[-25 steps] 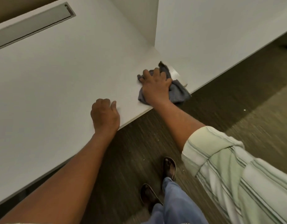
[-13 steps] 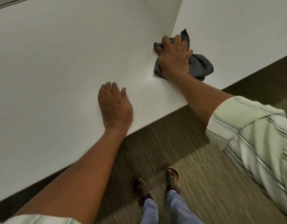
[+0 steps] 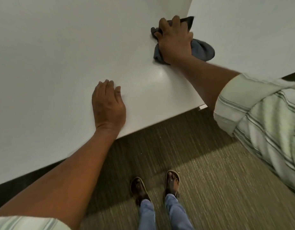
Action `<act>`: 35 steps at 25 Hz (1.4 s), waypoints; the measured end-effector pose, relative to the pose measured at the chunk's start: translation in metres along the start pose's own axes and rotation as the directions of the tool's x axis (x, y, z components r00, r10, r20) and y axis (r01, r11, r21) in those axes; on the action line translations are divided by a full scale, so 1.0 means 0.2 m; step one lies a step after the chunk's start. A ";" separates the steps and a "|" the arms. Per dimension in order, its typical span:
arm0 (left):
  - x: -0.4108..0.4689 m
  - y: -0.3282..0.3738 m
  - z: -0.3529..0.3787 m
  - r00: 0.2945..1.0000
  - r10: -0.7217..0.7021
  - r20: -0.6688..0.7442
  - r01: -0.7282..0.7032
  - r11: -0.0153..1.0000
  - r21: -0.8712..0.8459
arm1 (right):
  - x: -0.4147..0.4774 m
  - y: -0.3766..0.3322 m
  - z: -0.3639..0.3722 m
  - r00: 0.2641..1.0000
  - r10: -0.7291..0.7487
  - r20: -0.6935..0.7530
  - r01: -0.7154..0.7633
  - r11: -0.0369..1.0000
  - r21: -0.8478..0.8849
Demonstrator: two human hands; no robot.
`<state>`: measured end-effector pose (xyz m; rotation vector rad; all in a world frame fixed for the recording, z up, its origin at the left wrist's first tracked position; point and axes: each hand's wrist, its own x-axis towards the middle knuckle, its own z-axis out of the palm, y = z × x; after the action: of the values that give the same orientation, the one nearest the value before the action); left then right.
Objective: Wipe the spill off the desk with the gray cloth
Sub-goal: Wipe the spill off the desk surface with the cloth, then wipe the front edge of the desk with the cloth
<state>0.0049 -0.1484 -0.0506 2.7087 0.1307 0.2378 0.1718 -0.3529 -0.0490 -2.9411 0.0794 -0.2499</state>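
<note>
The gray cloth (image 3: 202, 49) lies bunched on the white desk (image 3: 60, 55) near its right end, close to the white side panel (image 3: 243, 30). My right hand (image 3: 174, 41) presses down on the cloth with fingers curled into it; most of the cloth is hidden under the palm. My left hand (image 3: 107, 105) rests flat on the desk near the front edge, fingers together, holding nothing. No spill is distinguishable on the desk; only a faint sheen (image 3: 160, 75) shows just in front of the cloth.
The desk's front edge (image 3: 160, 121) runs diagonally above brown carpet (image 3: 210, 180). My feet in sandals (image 3: 172, 181) stand just in front of the desk. The white panel walls the desk off on the right.
My right hand has slid the cloth farther from the front edge toward the corner by the side panel. My left hand stays planted on the desk. The camera has shifted.
</note>
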 end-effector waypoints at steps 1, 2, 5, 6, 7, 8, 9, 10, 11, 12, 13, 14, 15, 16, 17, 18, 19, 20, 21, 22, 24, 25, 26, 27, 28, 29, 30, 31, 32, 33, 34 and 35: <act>0.00 0.00 0.00 1.000 0.010 0.000 -0.010 1.000 0.008 | -0.06 0.04 -0.01 1.000 -0.009 -0.015 0.009 1.000 0.000; 0.00 0.01 0.00 1.000 0.017 -0.004 -0.017 1.000 0.010 | -0.13 0.08 -0.02 1.000 -0.012 -0.029 0.012 1.000 -0.006; 0.00 0.02 -0.01 0.999 0.023 -0.035 -0.023 1.000 -0.003 | -0.32 0.16 -0.07 1.000 -0.017 -0.013 0.017 0.999 -0.052; 0.00 0.01 -0.01 0.998 0.026 -0.052 -0.026 1.000 -0.005 | -0.36 0.18 -0.09 1.000 -0.022 0.000 0.022 0.998 -0.062; 0.00 0.01 -0.01 0.997 0.031 -0.066 -0.032 0.999 -0.008 | -0.39 0.18 -0.10 0.999 -0.035 0.005 0.035 0.997 -0.070; -0.01 0.01 -0.01 0.996 0.040 -0.077 -0.041 0.999 -0.011 | -0.43 0.19 -0.12 0.998 -0.068 0.005 0.069 0.994 -0.086; -0.01 0.01 -0.02 0.995 0.050 -0.085 -0.052 0.999 -0.011 | -0.46 0.20 -0.13 0.992 -0.123 0.004 0.122 0.986 -0.116; -0.02 0.02 -0.02 0.993 0.064 -0.096 -0.064 0.998 -0.006 | -0.50 0.21 -0.14 0.984 -0.180 0.008 0.179 0.972 -0.153; -0.02 0.02 -0.01 0.991 0.074 -0.110 -0.075 0.997 -0.004 | -0.54 0.23 -0.15 0.976 -0.217 0.012 0.215 0.960 -0.178; -0.02 0.02 -0.01 0.990 0.078 -0.120 -0.079 0.997 -0.010 | -0.59 0.25 -0.16 0.975 -0.222 0.016 0.221 0.957 -0.186; -0.03 0.02 -0.01 0.989 0.074 -0.127 -0.078 0.997 -0.020 | -0.63 0.27 -0.18 0.978 -0.206 0.019 0.206 0.962 -0.177; -0.03 0.02 -0.01 0.988 0.069 -0.136 -0.073 0.997 -0.022 | -0.67 0.28 -0.19 0.982 -0.186 0.018 0.186 0.969 -0.160; -0.03 0.03 -0.01 0.988 0.068 -0.138 -0.072 0.997 -0.021 | -0.70 0.28 -0.21 0.985 -0.171 0.020 0.172 0.975 -0.141; -0.03 0.03 -0.01 0.988 0.069 -0.138 -0.073 0.997 -0.022 | -0.72 0.29 -0.22 0.985 -0.168 0.030 0.171 0.977 -0.127; -0.03 0.02 -0.01 0.988 0.068 -0.141 -0.072 0.997 -0.020 | -0.74 0.30 -0.23 0.985 -0.167 0.043 0.171 0.979 -0.114; -0.03 0.02 -0.01 0.987 0.070 -0.148 -0.073 0.997 -0.013 | -0.76 0.31 -0.24 0.988 -0.146 0.048 0.150 0.984 -0.095; -0.04 0.02 0.00 0.984 0.082 -0.157 -0.084 0.996 -0.003 | -0.78 0.34 -0.25 0.995 -0.090 0.039 0.092 0.994 -0.064; -0.04 0.02 0.00 0.981 0.101 -0.166 -0.101 0.995 0.007 | -0.82 0.38 -0.25 1.000 0.005 0.013 -0.005 1.000 -0.010; -0.04 0.03 0.00 0.978 0.116 -0.171 -0.115 0.993 0.016 | -0.87 0.42 -0.25 0.991 0.131 -0.022 -0.129 0.989 0.075; -0.03 0.03 0.00 0.977 0.125 -0.171 -0.123 0.992 0.026 | -0.93 0.46 -0.24 0.964 0.260 -0.055 -0.247 0.952 0.183; -0.04 0.04 0.01 0.977 0.136 -0.162 -0.130 0.990 0.047 | -1.11 0.51 -0.21 0.885 0.447 -0.128 -0.367 0.840 0.400; -0.04 0.04 0.01 0.976 0.140 -0.168 -0.132 0.989 0.062 | -1.21 0.51 -0.18 0.847 0.507 -0.160 -0.375 0.783 0.497; -0.04 0.03 0.01 0.973 0.144 -0.179 -0.132 0.988 0.079 | -1.31 0.50 -0.14 0.815 0.550 -0.184 -0.357 0.726 0.587; -0.05 0.03 0.01 0.969 0.155 -0.190 -0.139 0.986 0.095 | -1.39 0.49 -0.10 0.790 0.579 -0.201 -0.325 0.674 0.664; -0.06 0.04 0.01 0.965 0.176 -0.192 -0.159 0.982 0.105 | -1.47 0.47 -0.04 0.773 0.596 -0.220 -0.281 0.631 0.723; -0.07 0.05 0.01 0.961 0.209 -0.183 -0.190 0.975 0.114 | -1.53 0.45 0.01 0.761 0.605 -0.233 -0.230 0.588 0.776; -0.08 0.05 0.01 0.957 0.242 -0.163 -0.225 0.967 0.116 | -1.58 0.42 0.07 0.756 0.609 -0.240 -0.176 0.542 0.821; -0.08 0.06 0.01 0.950 0.278 -0.143 -0.262 0.958 0.118 | -1.61 0.39 0.11 0.758 0.604 -0.246 -0.124 0.504 0.855; -0.08 0.07 0.02 0.943 0.308 -0.123 -0.294 0.948 0.122 | -1.63 0.36 0.16 0.762 0.591 -0.266 -0.072 0.484 0.872; -0.08 0.07 0.02 0.936 0.335 -0.105 -0.321 0.938 0.130 | -1.64 0.34 0.21 0.761 0.576 -0.297 -0.022 0.481 0.877; -0.07 0.07 0.03 0.933 0.348 -0.088 -0.335 0.932 0.135 | -1.65 0.32 0.27 0.756 0.562 -0.335 0.028 0.483 0.875; -0.06 0.07 0.03 0.933 0.351 -0.080 -0.338 0.930 0.143 | -1.64 0.29 0.32 0.747 0.554 -0.369 0.075 0.481 0.874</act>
<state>-0.0056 -0.1649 -0.0531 2.8320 -0.3169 0.4896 -0.1423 -0.3753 -0.1751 -1.6814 0.3758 -0.9090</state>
